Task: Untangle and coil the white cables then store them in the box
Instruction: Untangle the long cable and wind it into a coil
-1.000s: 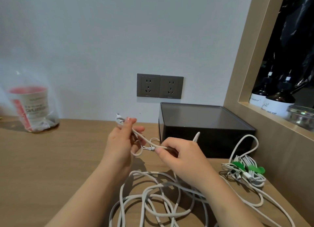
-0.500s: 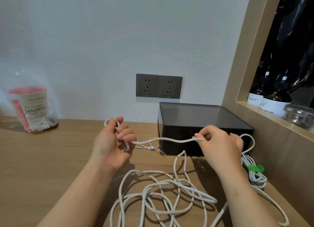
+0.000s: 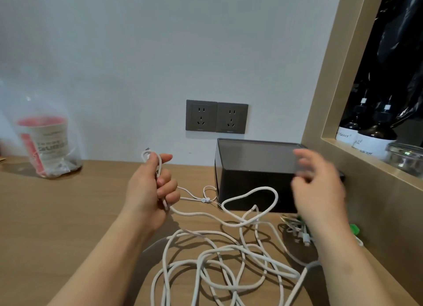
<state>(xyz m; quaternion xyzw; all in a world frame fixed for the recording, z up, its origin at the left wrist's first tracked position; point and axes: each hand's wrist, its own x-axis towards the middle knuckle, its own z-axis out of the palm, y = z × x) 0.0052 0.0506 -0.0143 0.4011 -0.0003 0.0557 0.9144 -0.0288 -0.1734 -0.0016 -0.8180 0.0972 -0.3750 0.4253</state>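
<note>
Left hand (image 3: pixel 151 191): grip closed tight round one end of a thick white braided cable (image 3: pixel 229 247). A short loop of it stands out above the fist.

From under the fist the cable runs right, rises in an open loop in front of the black rectangular box with a smoky lid (image 3: pixel 251 168), then drops into a loose tangle on the pale wood-grain surface (image 3: pixel 57 214), between the two forearms.

Right hand (image 3: pixel 318 189): motion-blurred, raised in front of the box's right end. Its grip is slack, with the fingers loosely spread and nothing in them.

Thin white cord with a small slider bead (image 3: pixel 206 200): lies on the surface between the left hand and the box.

Bundle of white cables with green ties (image 3: pixel 297 230): on the surface just right of the tangle, partly hidden by the right forearm.

Box stands against the wall with its lid on, under a grey double wall socket (image 3: pixel 216 117).

Far left: clear plastic bag holding a red-and-white cup (image 3: pixel 45 143).

Right niche: dark bottles with white labels (image 3: pixel 375 136) and a glass jar (image 3: pixel 405 157)
</note>
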